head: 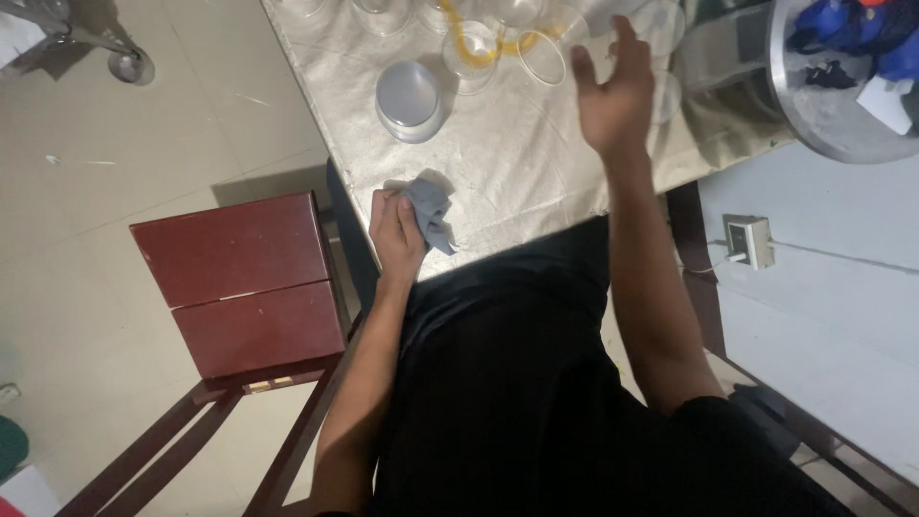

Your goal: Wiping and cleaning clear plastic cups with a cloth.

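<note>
No printed package or sign could be made out; the nearest thing to one was a small white square wall socket (pixel 749 239) on the pale blue wall at the person's right, with a thin cable running from it. A flat white card (pixel 885 103) lay in the round grey metal basin (pixel 823 124) at the far right corner, beside bunched blue cloth items (pixel 842 24). The left hand (pixel 397 230) rested at the near edge of the table, which was covered in a creased silvery sheet (pixel 507 163); its fingers were curled around a crumpled blue-grey rag (pixel 431 213), which sat pressed on the sheet just beside the edge. The right hand (pixel 617 96) was raised over the table farther out, arm stretched, palm facing left, fingers loosely spread and holding nothing. It hovered near a cluster of clear round plastic cups (pixel 550 48), some with a yellow rim or ring; whether it touched one could not be told. A clear round lidded tub (pixel 410 99), shallow and smooth, stood apart between the two hands, nearer the left. To the person's left stood a dark red wooden stool (pixel 244 282) with a scuffed, glossy top split by one seam. The floor was pale, worn tile (pixel 115 153). The person wore black.
</note>
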